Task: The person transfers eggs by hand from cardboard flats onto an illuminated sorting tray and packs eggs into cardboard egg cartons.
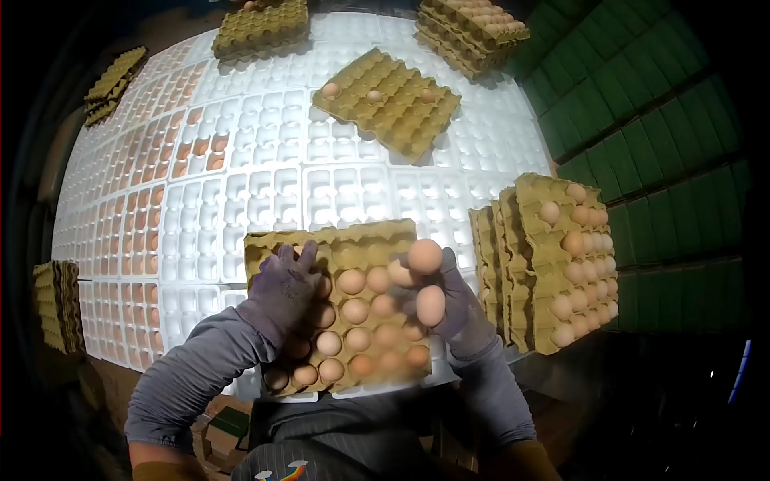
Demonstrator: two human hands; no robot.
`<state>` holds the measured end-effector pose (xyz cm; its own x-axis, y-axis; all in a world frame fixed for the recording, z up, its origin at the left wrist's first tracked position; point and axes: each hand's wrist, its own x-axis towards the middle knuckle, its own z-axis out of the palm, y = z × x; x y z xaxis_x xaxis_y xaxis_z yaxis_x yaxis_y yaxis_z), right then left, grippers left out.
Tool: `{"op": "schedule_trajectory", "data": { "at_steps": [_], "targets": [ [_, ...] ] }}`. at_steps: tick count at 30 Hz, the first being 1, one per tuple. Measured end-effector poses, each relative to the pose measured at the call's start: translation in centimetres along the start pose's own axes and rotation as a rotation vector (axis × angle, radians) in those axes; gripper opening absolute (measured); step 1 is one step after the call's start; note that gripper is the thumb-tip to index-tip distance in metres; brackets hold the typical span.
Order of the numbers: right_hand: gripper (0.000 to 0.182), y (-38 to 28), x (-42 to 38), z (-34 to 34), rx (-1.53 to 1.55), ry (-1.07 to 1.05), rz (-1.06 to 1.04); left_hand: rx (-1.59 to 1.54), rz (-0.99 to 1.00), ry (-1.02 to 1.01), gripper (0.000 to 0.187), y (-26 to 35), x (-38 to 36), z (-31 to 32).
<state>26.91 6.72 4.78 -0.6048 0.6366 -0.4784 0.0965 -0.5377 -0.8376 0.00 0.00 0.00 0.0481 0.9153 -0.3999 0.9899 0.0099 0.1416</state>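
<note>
We see our gloved left hand spread flat on the left part of a cardboard egg tray that lies right in front of us, its fingers apart and reaching down among the eggs in the tray without visibly closing on any one of them. Our gloved right hand is lifted above the tray's right edge and is clamped on a few held eggs, one at the fingertips, one lower against the palm and another to their left.

The tray rests on the near edge of a broad bed of white plastic trays; those toward the left hold brown eggs, those in the middle look bare. To the right, just beside our right hand, a stack of filled cardboard trays stands tilted. Farther off, a lone cardboard tray carries three eggs, and more stacks of cardboard trays sit along the far edge. Green crates rise on the right.
</note>
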Motion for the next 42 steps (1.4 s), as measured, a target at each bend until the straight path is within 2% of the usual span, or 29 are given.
{"op": "schedule_trajectory", "data": {
  "at_steps": [2, 3, 5, 6, 7, 8, 9, 11, 13, 15, 16, 17, 21, 24, 25, 28, 29, 30, 31, 32, 33, 34, 36, 37, 38, 39, 40, 41, 42],
  "targets": [
    [0.074, 1.2, 1.0, 0.6, 0.069, -0.072, -0.118, -0.106, 0.124, 0.124, 0.058, -2.6, -1.7, -1.1],
    [0.076, 0.5, -1.2, -0.2, -0.076, 0.045, -0.099, -0.687, 0.128, 0.052, 0.053, -1.1, -1.6, 1.6],
    [0.058, 0.6, 0.9, 3.9, -0.043, 0.054, -0.172, -1.427, -0.051, -0.066, 0.047, -6.4, -4.8, 0.1],
    [0.056, 0.9, 2.6, 5.3, -0.007, 0.031, -0.109, -1.588, -0.172, -0.114, 0.055, -9.3, -6.9, 0.4],
    [0.053, 0.8, 3.8, 6.1, -0.004, 0.026, -0.032, -1.619, -0.208, -0.099, 0.061, -12.0, -7.8, 3.0],
    [0.045, 0.8, 5.0, 7.5, -0.275, -0.049, -0.246, -1.624, -0.269, -0.044, 0.063, -13.8, -8.9, 3.1],
    [0.041, -0.9, 6.7, 9.3, -0.158, -0.024, -0.005, -1.630, -0.315, 0.003, 0.065, -15.8, -9.4, 3.1],
    [0.040, -0.9, 11.7, 13.4, -0.127, -0.053, -0.079, -1.630, -0.430, 0.138, 0.059, -21.4, -9.1, 3.3],
    [0.041, 0.0, 18.6, 16.4, -0.483, -0.083, -0.270, -0.877, -0.295, 0.449, 0.056, -27.0, -6.7, 2.9],
    [0.048, 1.4, 25.7, 19.8, -0.789, 0.015, -0.461, -0.528, -0.394, 0.610, 0.056, -30.7, -3.8, 1.0],
    [0.050, 0.9, 28.6, 21.8, -0.947, 0.062, -0.471, -0.416, -0.393, 0.644, 0.055, -33.1, -1.8, 1.4],
    [0.050, 1.7, 32.2, 23.0, -1.115, 0.125, -0.577, -0.303, -0.392, 0.677, 0.054, -35.5, 0.4, 1.8],
    [0.042, 2.1, 41.2, 28.7, -1.395, 0.200, -0.631, -0.269, -0.506, 0.264, 0.053, -37.0, 4.0, -1.9],
    [0.039, 3.2, 44.6, 30.2, -1.608, 0.159, -0.646, -0.094, -0.510, 0.202, 0.039, -37.0, 3.2, 0.2],
    [0.039, 3.5, 44.5, 30.1, -1.561, 0.144, -0.607, -0.040, -0.496, 0.193, 0.035, -37.3, 2.9, 1.1],
    [0.038, 3.0, 41.2, 30.3, -1.418, 0.078, -0.492, -0.103, -0.461, 0.253, 0.031, -38.9, 4.0, 4.8],
    [0.035, 3.4, 40.4, 30.0, -1.479, 0.043, -0.460, -0.135, -0.463, 0.269, 0.032, -39.2, 4.5, 5.5],
    [0.032, 3.8, 39.5, 29.5, -1.537, 0.009, -0.420, -0.038, -0.366, 0.358, 0.038, -37.8, 3.3, 3.7],
    [0.029, 4.2, 38.8, 29.1, -1.591, -0.024, -0.375, -0.180, -0.315, 0.367, 0.038, -37.1, 3.7, 3.5],
    [0.033, 5.6, 39.1, 28.1, -1.562, 0.004, -0.520, -0.322, -0.266, 0.376, 0.038, -36.5, 4.3, 3.2],
    [0.030, 5.9, 38.8, 28.3, -1.433, 0.059, -0.497, -0.465, -0.220, 0.384, 0.039, -36.1, 4.7, 3.1],
    [0.027, 6.4, 38.6, 28.7, -1.303, 0.109, -0.480, -0.447, -0.214, 0.335, 0.045, -35.8, 4.8, 3.1],
    [0.028, 7.2, 38.2, 29.8, -0.972, 0.135, -0.493, -0.577, -0.176, 0.463, 0.049, -36.1, 3.9, 3.5],
    [0.034, 8.9, 38.5, 30.3, -0.799, 0.123, -0.645, -0.639, -0.155, 0.513, 0.051, -36.1, 3.1, 4.0],
    [0.038, 10.0, 38.5, 29.9, -0.895, 0.091, -0.727, -0.747, -0.221, 0.600, 0.052, -36.0, 2.4, 4.9],
    [0.042, 10.5, 38.4, 29.9, -0.992, 0.058, -0.814, -1.030, -0.264, 0.644, 0.052, -35.5, 2.0, 5.2],
    [0.051, 10.8, 38.6, 30.0, -1.057, 0.032, -0.815, -1.013, -0.221, 0.781, 0.054, -35.3, 2.3, 6.4],
    [0.052, 10.8, 38.7, 29.7, -1.044, 0.043, -0.812, -0.997, -0.179, 0.920, 0.055, -35.0, 2.9, 8.1],
    [0.052, 9.8, 38.6, 29.9, -1.033, 0.052, -0.812, -0.750, -0.211, 0.941, 0.053, -35.0, 3.4, 9.4]
  ]
}}
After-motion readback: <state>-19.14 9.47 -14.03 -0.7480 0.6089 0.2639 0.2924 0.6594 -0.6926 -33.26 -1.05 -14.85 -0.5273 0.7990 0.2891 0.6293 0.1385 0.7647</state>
